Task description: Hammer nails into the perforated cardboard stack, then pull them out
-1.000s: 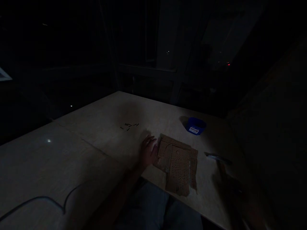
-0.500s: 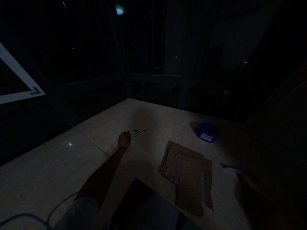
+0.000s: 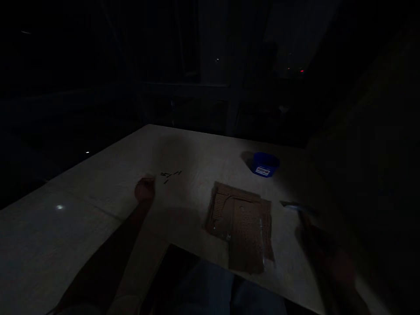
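Note:
My left hand (image 3: 145, 189) rests low over the table at the left, its fingers curled closed; what they hold, if anything, is lost in the dark. Just right of it lie several small dark stick-like pieces (image 3: 169, 175). My right hand (image 3: 337, 264) is in deep shadow at the lower right. One of its fingers reaches the pale, pointed knife (image 3: 298, 207), which it appears to grip, though most of the fingers are hidden. Between my hands a worn piece of brown cardboard (image 3: 246, 236) lies flat, left of the knife.
A blue plastic tub (image 3: 266, 162) with a white label stands at the back right of the pale table (image 3: 203, 153). My lap (image 3: 200, 284) is at the near edge. Beyond the far edge it is nearly black, with a few small lights.
The view has turned right, so everything sits further left in the picture. My left hand has drawn slightly away from the dark pieces. More of my right arm shows.

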{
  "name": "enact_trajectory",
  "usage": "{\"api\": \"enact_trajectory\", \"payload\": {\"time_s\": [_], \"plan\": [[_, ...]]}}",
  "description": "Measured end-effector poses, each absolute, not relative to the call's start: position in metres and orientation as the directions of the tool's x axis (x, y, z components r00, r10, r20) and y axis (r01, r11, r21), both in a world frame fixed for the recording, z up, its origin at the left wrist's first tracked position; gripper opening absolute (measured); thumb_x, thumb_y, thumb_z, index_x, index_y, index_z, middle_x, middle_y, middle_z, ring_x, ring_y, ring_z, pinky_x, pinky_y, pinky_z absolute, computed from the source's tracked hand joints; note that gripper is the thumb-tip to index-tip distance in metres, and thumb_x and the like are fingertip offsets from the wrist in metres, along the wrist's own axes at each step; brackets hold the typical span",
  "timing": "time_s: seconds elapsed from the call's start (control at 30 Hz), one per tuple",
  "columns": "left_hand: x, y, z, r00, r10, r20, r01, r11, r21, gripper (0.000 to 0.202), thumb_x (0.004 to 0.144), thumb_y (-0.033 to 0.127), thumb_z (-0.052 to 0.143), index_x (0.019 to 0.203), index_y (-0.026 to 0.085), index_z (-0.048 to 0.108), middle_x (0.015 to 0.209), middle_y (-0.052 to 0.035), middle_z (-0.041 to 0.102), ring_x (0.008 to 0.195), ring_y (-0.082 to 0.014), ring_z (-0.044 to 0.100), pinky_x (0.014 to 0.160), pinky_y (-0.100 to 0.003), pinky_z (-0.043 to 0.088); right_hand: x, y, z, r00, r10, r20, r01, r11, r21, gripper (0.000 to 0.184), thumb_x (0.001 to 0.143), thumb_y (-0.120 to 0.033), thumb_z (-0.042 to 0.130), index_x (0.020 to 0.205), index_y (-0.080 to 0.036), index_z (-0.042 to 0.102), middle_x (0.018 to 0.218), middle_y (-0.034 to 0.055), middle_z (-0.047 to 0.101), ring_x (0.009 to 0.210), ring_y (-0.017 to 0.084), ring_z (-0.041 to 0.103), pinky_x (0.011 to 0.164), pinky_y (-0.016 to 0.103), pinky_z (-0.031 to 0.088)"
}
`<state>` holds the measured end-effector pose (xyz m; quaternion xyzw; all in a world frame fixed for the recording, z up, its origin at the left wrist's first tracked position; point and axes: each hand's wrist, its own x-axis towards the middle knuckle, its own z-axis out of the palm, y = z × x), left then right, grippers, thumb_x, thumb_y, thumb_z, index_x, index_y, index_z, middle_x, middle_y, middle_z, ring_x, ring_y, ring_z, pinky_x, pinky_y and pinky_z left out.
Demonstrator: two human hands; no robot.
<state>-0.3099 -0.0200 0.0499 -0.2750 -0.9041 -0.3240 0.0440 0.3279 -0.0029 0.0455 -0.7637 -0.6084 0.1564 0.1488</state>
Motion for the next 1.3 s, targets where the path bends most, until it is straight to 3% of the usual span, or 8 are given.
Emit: {"api": "enact_trajectory", "payload": {"time_s": [0.1, 0.23, 0.4, 0.47, 0.6, 0.73, 0.83, 1.3], "plan": [[-0.301, -0.022, 0.051, -0.852, 0.416, 0.318, 0.514, 0.547, 0.66, 0.018, 0.088, 0.032, 0.056, 0.088, 0.015, 0.063, 0.084, -0.0043, 0.066, 0.084, -0.0234, 0.064, 0.078, -0.036, 0.052, 0.311, -0.007, 0.063, 0.272, 0.959, -0.082, 0.873, -0.281, -0.399, 0.076, 0.086, -0.074, 0.04, 0.134, -0.022, 0.066, 0.124, 0.0146, 0.072, 0.107, 0.04, 0.07, 0.075, 0.044, 0.053], [-0.27, -0.014, 0.058, -0.861, 0.387, 0.331, 0.46, 0.309, 0.833, 0.016, 0.081, 0.031, 0.061, 0.075, 0.016, 0.06, 0.071, 0.0009, 0.06, 0.076, -0.0195, 0.062, 0.076, -0.034, 0.054, 0.304, -0.008, 0.069, 0.274, 0.96, -0.062, 0.88, -0.277, -0.386, 0.063, 0.09, -0.062, 0.043, 0.133, -0.022, 0.066, 0.123, 0.0143, 0.073, 0.105, 0.036, 0.07, 0.072, 0.037, 0.05], [-0.187, 0.006, 0.082, -0.729, 0.607, 0.316, 0.364, -0.048, 0.93, 0.022, 0.069, 0.036, 0.072, 0.08, 0.017, 0.069, 0.081, -0.0029, 0.07, 0.081, -0.0202, 0.066, 0.082, -0.035, 0.055, 0.305, -0.009, 0.064, 0.275, 0.96, -0.061, 0.874, -0.276, -0.4, 0.059, 0.092, -0.06, 0.046, 0.133, -0.022, 0.066, 0.123, 0.0123, 0.073, 0.106, 0.035, 0.07, 0.072, 0.035, 0.047], [-0.145, 0.01, 0.096, -0.641, 0.721, 0.263, 0.283, -0.096, 0.954, 0.03, 0.067, 0.041, 0.075, 0.086, 0.018, 0.073, 0.083, -0.004, 0.073, 0.08, -0.0211, 0.068, 0.076, -0.033, 0.056, 0.306, -0.009, 0.061, 0.279, 0.959, -0.047, 0.869, -0.273, -0.412, 0.058, 0.092, -0.058, 0.047, 0.133, -0.021, 0.066, 0.122, 0.0121, 0.073, 0.106, 0.034, 0.07, 0.071, 0.034, 0.047], [-0.069, 0.009, 0.116, -0.328, 0.923, 0.2, 0.303, -0.097, 0.948, 0.034, 0.077, 0.046, 0.071, 0.096, 0.018, 0.077, 0.083, -0.005, 0.075, 0.077, -0.0205, 0.07, 0.075, -0.032, 0.056, 0.308, -0.009, 0.055, 0.258, 0.966, 0.028, 0.863, -0.217, -0.457, 0.056, 0.091, -0.057, 0.05, 0.131, -0.02, 0.067, 0.124, 0.0116, 0.072, 0.102, 0.031, 0.071, 0.069, 0.031, 0.047], [-0.023, 0.013, 0.116, -0.076, 0.957, 0.28, 0.38, -0.232, 0.896, 0.027, 0.083, 0.043, 0.067, 0.09, 0.02, 0.079, 0.094, -0.0065, 0.077, 0.091, -0.0213, 0.07, 0.086, -0.033, 0.055, 0.309, -0.009, 0.052, 0.245, 0.967, 0.07, 0.864, -0.185, -0.467, 0.054, 0.09, -0.056, 0.054, 0.129, -0.021, 0.068, 0.118, 0.0106, 0.074, 0.097, 0.029, 0.071, 0.067, 0.029, 0.045], [-0.006, 0.023, 0.105, 0.03, 0.977, 0.21, 0.381, -0.205, 0.902, 0.026, 0.085, 0.041, 0.065, 0.093, 0.021, 0.08, 0.095, -0.0066, 0.078, 0.089, -0.0217, 0.072, 0.085, -0.034, 0.057, 0.308, -0.009, 0.053, 0.229, 0.97, 0.08, 0.871, -0.168, -0.462, 0.051, 0.091, -0.055, 0.054, 0.127, -0.022, 0.069, 0.113, 0.0099, 0.075, 0.094, 0.028, 0.071, 0.065, 0.028, 0.044], [0.007, 0.032, 0.063, 0.074, 0.987, 0.145, 0.447, -0.163, 0.879, 0.022, 0.09, 0.027, 0.06, 0.1, 0.023, 0.079, 0.106, -0.0039, 0.079, 0.102, -0.0218, 0.074, 0.097, -0.037, 0.057, 0.307, -0.011, 0.053, 0.229, 0.967, 0.111, 0.869, -0.151, -0.471, 0.05, 0.091, -0.052, 0.053, 0.125, -0.019, 0.07, 0.115, 0.0118, 0.074, 0.097, 0.028, 0.07, 0.07, 0.031, 0.047]]}}
